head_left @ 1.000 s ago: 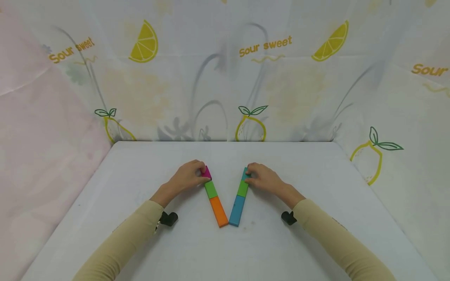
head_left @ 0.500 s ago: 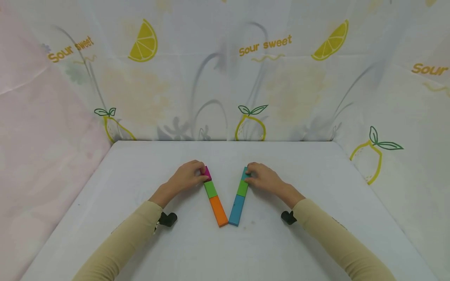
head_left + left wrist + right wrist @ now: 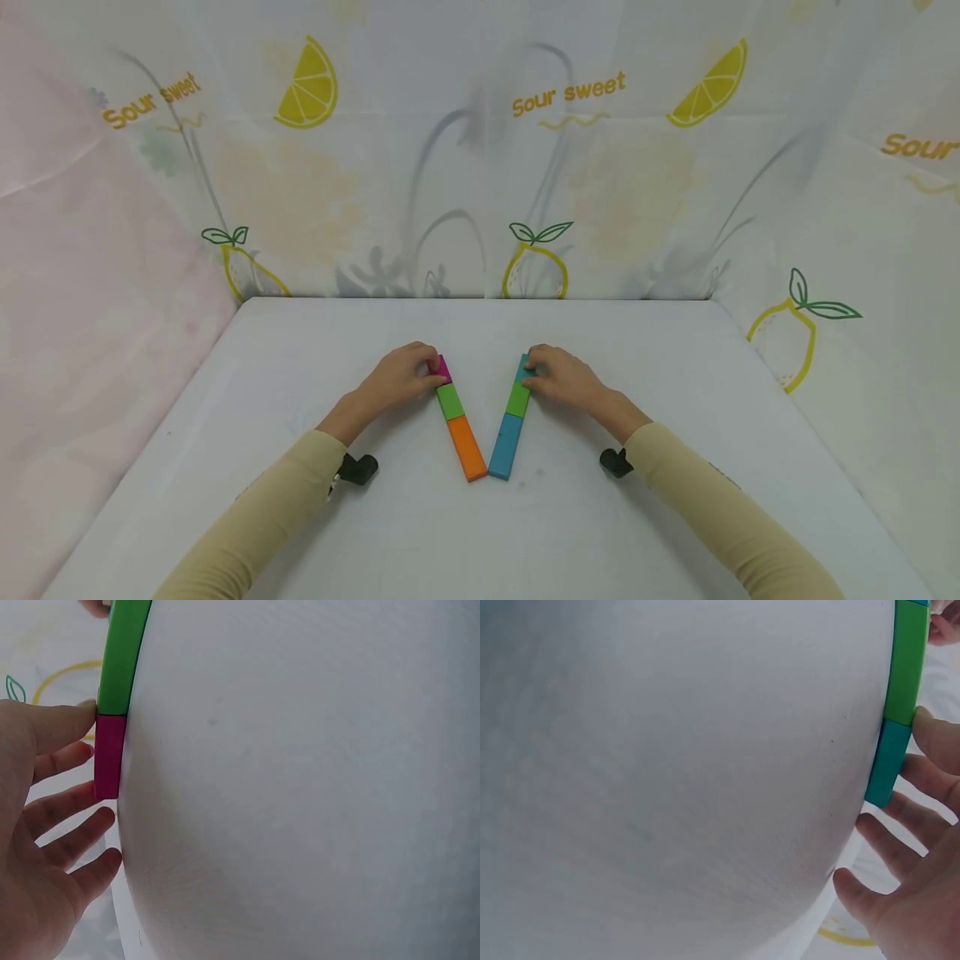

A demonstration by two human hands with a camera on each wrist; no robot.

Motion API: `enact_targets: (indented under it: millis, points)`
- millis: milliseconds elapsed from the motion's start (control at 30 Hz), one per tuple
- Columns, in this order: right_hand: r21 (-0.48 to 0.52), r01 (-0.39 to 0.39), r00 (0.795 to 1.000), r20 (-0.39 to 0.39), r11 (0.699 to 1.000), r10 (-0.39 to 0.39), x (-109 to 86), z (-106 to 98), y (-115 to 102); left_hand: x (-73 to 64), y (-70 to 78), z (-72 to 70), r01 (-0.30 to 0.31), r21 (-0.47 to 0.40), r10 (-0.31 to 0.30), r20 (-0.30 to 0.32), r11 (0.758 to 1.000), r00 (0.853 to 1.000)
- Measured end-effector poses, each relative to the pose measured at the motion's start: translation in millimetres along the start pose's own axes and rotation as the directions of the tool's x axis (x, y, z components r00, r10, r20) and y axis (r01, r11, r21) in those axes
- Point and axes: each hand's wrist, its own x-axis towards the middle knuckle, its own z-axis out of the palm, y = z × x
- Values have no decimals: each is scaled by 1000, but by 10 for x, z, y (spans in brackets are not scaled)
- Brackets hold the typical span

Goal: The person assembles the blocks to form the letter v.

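Two rows of flat blocks form a V on the table, their near ends meeting. The left row has a magenta block (image 3: 441, 369) at the far end, a green block (image 3: 451, 402) and a longer orange block (image 3: 468, 448). Opposite it run a teal block (image 3: 522, 367), another green block (image 3: 517, 401) and a longer blue block (image 3: 506, 447). My left hand (image 3: 399, 374) pinches the magenta block between thumb and fingers, with the other fingers spread on the table. Likewise, my right hand (image 3: 562, 377) pinches the teal block at the right row's far end.
The white table (image 3: 480, 542) extends around the V on every side. A cloth backdrop (image 3: 420, 167) printed with lemons rises at its far edge and along both sides. Black wrist camera mounts (image 3: 358, 469) hang under the sleeves, close to the tabletop.
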Motion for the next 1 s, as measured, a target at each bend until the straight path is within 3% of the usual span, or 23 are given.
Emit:
enact_targets:
  millis: [1000]
  points:
    - [10,5,1000,-1,1000,-5,0,1,0,-41,25,19,15,16,-16,32,1000,999]
